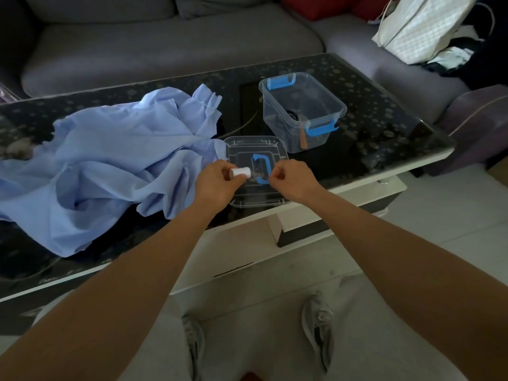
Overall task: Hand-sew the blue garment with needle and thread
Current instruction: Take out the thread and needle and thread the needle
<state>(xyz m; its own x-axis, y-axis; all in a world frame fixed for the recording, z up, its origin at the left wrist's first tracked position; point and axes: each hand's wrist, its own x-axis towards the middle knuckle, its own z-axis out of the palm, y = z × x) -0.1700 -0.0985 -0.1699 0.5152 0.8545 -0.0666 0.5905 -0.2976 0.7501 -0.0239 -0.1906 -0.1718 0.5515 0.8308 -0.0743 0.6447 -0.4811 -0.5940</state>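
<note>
Dark patterned glass coffee table (371,125) before a grey sofa (165,50), seen from the head view, with two bare hands over it.
Left hand (217,185) grips a small white thread spool (240,171) between thumb and fingers. Right hand (291,178), just beside it, is curled with thumb against forefinger; whether it pinches thread cannot be told. Beneath both lies a clear plastic lid with a blue handle (255,199). Crumpled pale blue garment (110,166) covers the table's left side, touching the lid. Behind the lid stands an open clear plastic box with blue clips (302,111).
</note>
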